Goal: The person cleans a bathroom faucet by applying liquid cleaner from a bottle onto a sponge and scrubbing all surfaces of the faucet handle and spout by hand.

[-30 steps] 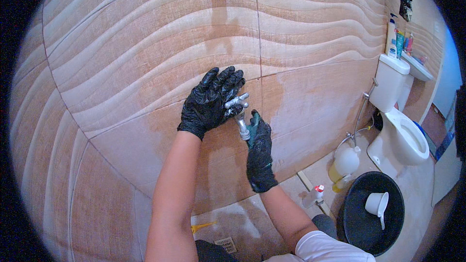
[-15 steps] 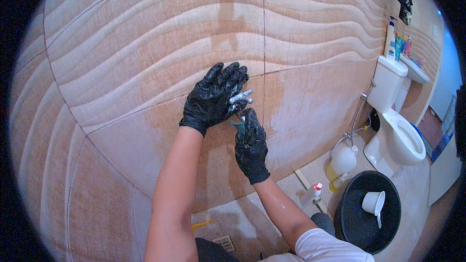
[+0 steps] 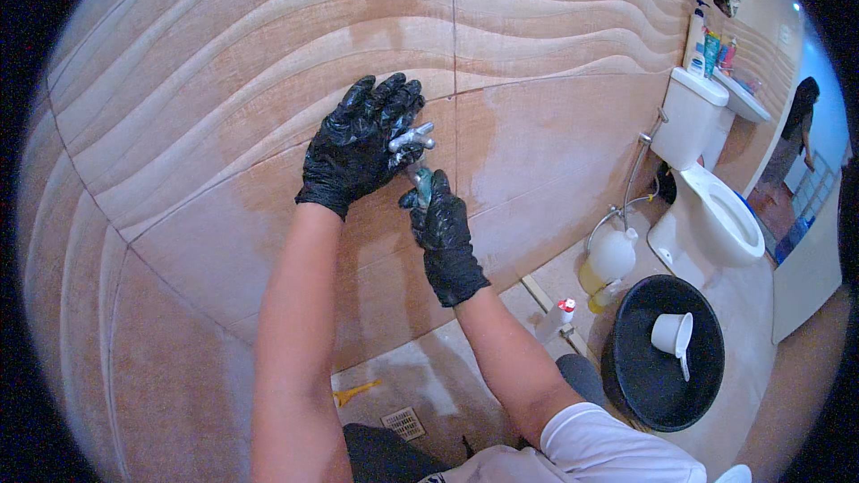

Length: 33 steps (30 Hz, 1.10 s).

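My left hand (image 3: 358,148), in a black glove, lies against the wall with its fingers stretched upward and open. Beside its palm a silver tap (image 3: 412,137) juts from the wall, smeared with white foam. Just below the tap, my right hand (image 3: 441,228), also black-gloved, is closed around a small teal thing (image 3: 423,186), perhaps a scrubber or brush; the fingers cover part of it. The wall tiles (image 3: 358,63) have a wavy relief above and are smooth and partly wet lower down.
To the right stand a black tub (image 3: 662,402) with a white dipper (image 3: 671,334) in it, a white bottle (image 3: 553,322) with a red-and-white cap, a pale jug (image 3: 612,255) and a toilet (image 3: 716,219). A yellow tool (image 3: 358,393) lies near the floor drain (image 3: 403,424). Another person (image 3: 795,134) stands beyond the doorway.
The view has shifted, so the wall and hands sit further left and higher. My right hand has dropped slightly from the tap, showing more of the teal thing. A person has appeared in the doorway.
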Motion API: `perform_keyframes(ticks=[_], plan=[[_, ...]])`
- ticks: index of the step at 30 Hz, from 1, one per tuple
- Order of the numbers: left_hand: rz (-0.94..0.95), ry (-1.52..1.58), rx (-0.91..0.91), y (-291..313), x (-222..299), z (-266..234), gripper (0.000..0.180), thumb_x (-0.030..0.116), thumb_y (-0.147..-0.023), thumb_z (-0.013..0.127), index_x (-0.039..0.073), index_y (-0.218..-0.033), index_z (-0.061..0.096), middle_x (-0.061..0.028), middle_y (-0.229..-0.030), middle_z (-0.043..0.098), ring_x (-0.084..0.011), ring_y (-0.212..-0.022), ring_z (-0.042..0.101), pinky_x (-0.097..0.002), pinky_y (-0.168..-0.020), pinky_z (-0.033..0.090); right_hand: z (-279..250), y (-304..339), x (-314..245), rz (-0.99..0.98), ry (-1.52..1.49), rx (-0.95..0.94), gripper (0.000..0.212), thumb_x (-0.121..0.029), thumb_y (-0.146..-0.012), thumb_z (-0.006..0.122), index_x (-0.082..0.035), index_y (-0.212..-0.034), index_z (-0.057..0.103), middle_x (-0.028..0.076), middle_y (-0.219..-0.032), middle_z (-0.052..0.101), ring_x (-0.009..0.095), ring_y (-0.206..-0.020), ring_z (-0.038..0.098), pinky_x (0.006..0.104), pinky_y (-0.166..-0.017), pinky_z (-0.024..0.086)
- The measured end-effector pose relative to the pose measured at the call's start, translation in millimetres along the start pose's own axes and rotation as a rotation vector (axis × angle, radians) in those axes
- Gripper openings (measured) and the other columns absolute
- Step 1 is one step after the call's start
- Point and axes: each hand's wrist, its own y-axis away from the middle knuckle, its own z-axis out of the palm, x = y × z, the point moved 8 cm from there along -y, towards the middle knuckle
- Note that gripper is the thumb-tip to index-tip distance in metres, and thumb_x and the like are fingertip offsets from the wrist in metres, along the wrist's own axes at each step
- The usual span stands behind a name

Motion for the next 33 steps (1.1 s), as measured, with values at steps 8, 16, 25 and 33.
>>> perform_keyframes(ticks=[8, 16, 25, 33], plan=[[0.006, 0.060, 0.026, -12, 11, -2, 0.050, 0.028, -0.074, 0.055, 0.014, -0.122, 0.048, -0.0036, -0.133, 0.040, -0.0207, -0.125, 0.034, -0.0401, -0.106, 0.021, -28, 7, -57, -0.545, 0.576, 0.026, 0.018, -0.021, -0.087, 0.047, -0.007, -0.082, 0.058, 0.015, -0.066, 0.058, 0.027, -0.056, 0.057, 0.0349, -0.047, 0.044], [0.044, -0.130, -0.040, -7, 10, 4, 0.047, 0.029, -0.079, 0.051, 0.014, -0.122, 0.048, -0.0026, -0.133, 0.039, -0.0179, -0.126, 0.032, -0.0386, -0.107, 0.020, 3, -6, 1, 0.104, -0.582, -0.023, 0.032, -0.036, -0.092, 0.039, -0.012, -0.074, 0.054, 0.001, -0.056, 0.051, 0.012, -0.039, 0.043, 0.0273, -0.036, 0.037], [0.030, -0.111, -0.021, -8, 12, -9, 0.044, 0.022, -0.079, 0.047, 0.017, -0.123, 0.047, -0.0005, -0.133, 0.040, -0.0175, -0.124, 0.034, -0.0376, -0.106, 0.023, -20, 5, -44, -0.255, 0.135, 0.068, 0.031, -0.033, -0.085, 0.054, -0.003, -0.090, 0.055, 0.013, -0.066, 0.057, 0.031, -0.061, 0.057, 0.0381, -0.060, 0.046], [0.046, -0.146, -0.022, -7, 10, -3, 0.046, 0.024, -0.077, 0.049, 0.017, -0.123, 0.047, -0.0012, -0.133, 0.040, -0.0184, -0.124, 0.034, -0.0384, -0.105, 0.023, -7, -3, -8, 0.018, -0.320, 0.150, 0.036, -0.040, -0.090, 0.042, -0.008, -0.081, 0.056, 0.008, -0.061, 0.055, 0.022, -0.049, 0.050, 0.0316, -0.047, 0.041]])
